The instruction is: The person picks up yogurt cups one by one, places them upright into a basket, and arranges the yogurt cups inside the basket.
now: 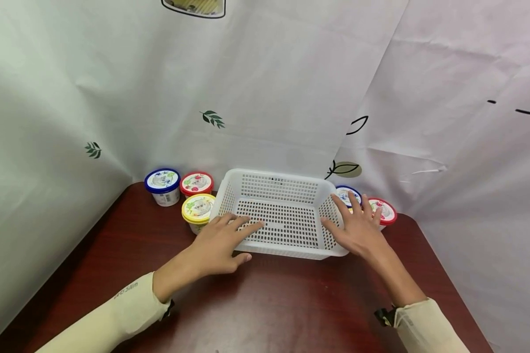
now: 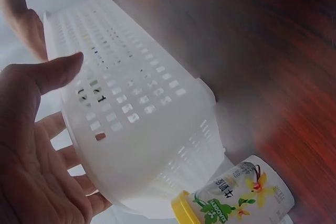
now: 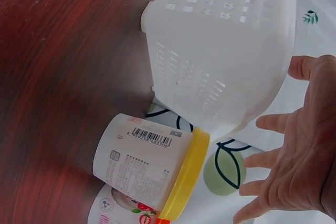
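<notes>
A white slotted plastic basket (image 1: 287,251) stands on the dark red table between my hands. My left hand (image 1: 216,245) is spread over its front left corner, fingers reaching past the rim and thumb outside the front wall. Over the right rim, my right hand (image 1: 359,230) is spread too, its fingers apart. Whether either hand touches the rim, I cannot tell. A yellow-lidded tub (image 2: 247,190) stands by the basket's left end in the left wrist view. Another yellow-lidded tub (image 3: 144,156) is by the right end in the right wrist view, mostly hidden in the head view.
Behind the left yellow tub are a blue-lidded tub (image 1: 162,180) and a red-lidded tub (image 1: 197,183). To the basket's right stand another blue-lidded tub (image 1: 345,194) and a red-lidded tub (image 1: 386,211). A pale curtain (image 1: 269,88) with leaf prints hangs behind the table (image 1: 274,304).
</notes>
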A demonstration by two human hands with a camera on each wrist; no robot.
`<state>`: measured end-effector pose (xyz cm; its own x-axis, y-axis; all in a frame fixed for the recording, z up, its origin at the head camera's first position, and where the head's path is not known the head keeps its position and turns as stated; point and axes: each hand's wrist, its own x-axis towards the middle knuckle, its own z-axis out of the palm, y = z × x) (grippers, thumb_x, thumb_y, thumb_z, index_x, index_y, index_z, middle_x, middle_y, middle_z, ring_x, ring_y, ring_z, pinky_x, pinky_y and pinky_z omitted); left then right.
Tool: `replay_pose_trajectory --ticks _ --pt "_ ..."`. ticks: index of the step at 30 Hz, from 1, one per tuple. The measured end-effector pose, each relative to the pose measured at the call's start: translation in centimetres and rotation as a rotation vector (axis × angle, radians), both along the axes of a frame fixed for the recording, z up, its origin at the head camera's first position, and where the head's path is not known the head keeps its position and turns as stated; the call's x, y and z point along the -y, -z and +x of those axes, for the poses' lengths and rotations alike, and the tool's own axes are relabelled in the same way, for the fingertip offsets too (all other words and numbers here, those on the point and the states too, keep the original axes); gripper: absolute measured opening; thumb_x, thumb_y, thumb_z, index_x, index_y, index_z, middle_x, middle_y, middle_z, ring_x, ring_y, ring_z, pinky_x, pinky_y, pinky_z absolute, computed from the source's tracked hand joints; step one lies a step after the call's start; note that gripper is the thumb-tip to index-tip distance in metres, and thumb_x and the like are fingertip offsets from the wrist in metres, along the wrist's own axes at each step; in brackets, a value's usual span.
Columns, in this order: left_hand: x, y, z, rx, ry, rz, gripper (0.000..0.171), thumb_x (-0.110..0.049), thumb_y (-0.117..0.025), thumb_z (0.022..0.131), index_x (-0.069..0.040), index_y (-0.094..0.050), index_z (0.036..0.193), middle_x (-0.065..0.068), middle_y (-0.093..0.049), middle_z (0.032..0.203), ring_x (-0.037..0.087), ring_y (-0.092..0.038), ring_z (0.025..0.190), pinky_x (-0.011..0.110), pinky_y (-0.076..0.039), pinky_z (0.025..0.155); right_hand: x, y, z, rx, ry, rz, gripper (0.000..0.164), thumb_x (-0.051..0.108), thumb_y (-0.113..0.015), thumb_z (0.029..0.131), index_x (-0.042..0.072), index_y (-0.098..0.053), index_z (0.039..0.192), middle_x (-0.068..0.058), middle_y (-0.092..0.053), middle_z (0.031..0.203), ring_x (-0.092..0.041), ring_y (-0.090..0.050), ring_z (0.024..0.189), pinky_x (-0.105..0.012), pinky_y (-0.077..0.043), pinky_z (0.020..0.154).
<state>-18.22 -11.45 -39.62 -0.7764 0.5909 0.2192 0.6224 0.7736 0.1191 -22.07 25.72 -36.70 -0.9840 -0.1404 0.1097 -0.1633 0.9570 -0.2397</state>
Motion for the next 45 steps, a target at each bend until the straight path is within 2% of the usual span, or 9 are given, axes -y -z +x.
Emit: replay_pose_trajectory --ticks 5,12,17,23,27,33,37,45 --pt "-0.1 0.2 0.6 -0.065 0.031 -0.003 0.074 -0.035 -0.087 0.096 -0.026 -0.060 0.164 0.014 -0.071 0.153 0.043 -0.068 0.136 0.063 -0.054 0.116 -0.2 0.1 0.0 -0.002 0.002 0.007 0.085 0.065 -0.053 0.108 0.016 -0.039 0.176 -0.031 -0.023 0.184 -0.068 -0.011 0.168 -0.094 -0.007 0.124" --pt "-0.1 0.6 1.1 -0.197 0.047 -0.033 0.066 -0.025 -0.089 0.095 -0.027 -0.066 0.157 0.010 -0.076 0.143 0.038 -0.075 0.123 0.058 -0.063 0.102 -0.4 0.1 0.0 0.008 0.009 0.003 0.085 0.064 -0.053 0.108 0.016 -0.038 0.176 -0.031 -0.022 0.184 -0.068 -0.008 0.168 -0.094 -0.003 0.124" --pt "-0.1 0.9 1.3 -0.305 0.090 -0.028 0.057 -0.014 -0.086 0.093 -0.028 -0.073 0.146 0.005 -0.081 0.128 0.033 -0.078 0.110 0.051 -0.066 0.092 -0.6 0.2 0.0 0.026 0.017 0.005 0.086 0.064 -0.053 0.108 0.016 -0.036 0.177 -0.031 -0.021 0.184 -0.068 -0.007 0.168 -0.095 -0.002 0.124" --pt "0.1 1.2 1.1 -0.436 0.137 -0.007 0.050 -0.010 -0.086 0.088 -0.029 -0.079 0.134 -0.001 -0.081 0.107 0.027 -0.076 0.088 0.041 -0.063 0.070 -0.7 0.3 0.0 0.029 0.023 -0.010 0.086 0.064 -0.053 0.108 0.016 -0.035 0.177 -0.031 -0.020 0.184 -0.068 -0.005 0.168 -0.094 0.000 0.125" --pt "0.3 1.3 0.9 -0.489 0.150 0.000 0.045 -0.015 -0.086 0.091 -0.030 -0.080 0.133 -0.002 -0.079 0.101 0.026 -0.074 0.079 0.039 -0.059 0.063 -0.8 0.4 -0.1 -0.007 0.020 -0.013 0.083 0.062 -0.053 0.109 0.015 -0.039 0.176 -0.032 -0.022 0.183 -0.067 -0.004 0.169 -0.094 0.000 0.125" --pt "0.6 1.3 0.8 -0.503 0.175 0.003 0.042 -0.020 -0.084 0.095 -0.030 -0.079 0.135 -0.003 -0.077 0.096 0.024 -0.072 0.076 0.037 -0.056 0.059 -1.4 0.4 -0.2 -0.026 0.028 -0.010 0.082 0.059 -0.053 0.109 0.011 -0.042 0.173 -0.035 -0.025 0.181 -0.069 -0.006 0.168 -0.095 0.000 0.124" --pt "0.6 1.1 0.7 -0.494 0.182 -0.029 0.045 -0.017 -0.082 0.094 -0.032 -0.079 0.137 -0.004 -0.075 0.094 0.022 -0.071 0.075 0.034 -0.052 0.055 -1.6 0.4 -0.1 -0.015 0.034 -0.017 0.082 0.060 -0.053 0.109 0.010 -0.042 0.173 -0.035 -0.025 0.180 -0.070 -0.005 0.168 -0.095 0.001 0.123" --pt "0.7 0.6 0.5 -0.417 0.185 -0.052 0.054 -0.008 -0.078 0.091 -0.034 -0.079 0.138 -0.004 -0.075 0.097 0.022 -0.067 0.074 0.030 -0.043 0.053 -2.3 0.7 -0.1 0.011 0.047 -0.021 0.083 0.060 -0.052 0.110 0.009 -0.041 0.173 -0.037 -0.023 0.181 -0.069 -0.006 0.168 -0.094 0.001 0.124"
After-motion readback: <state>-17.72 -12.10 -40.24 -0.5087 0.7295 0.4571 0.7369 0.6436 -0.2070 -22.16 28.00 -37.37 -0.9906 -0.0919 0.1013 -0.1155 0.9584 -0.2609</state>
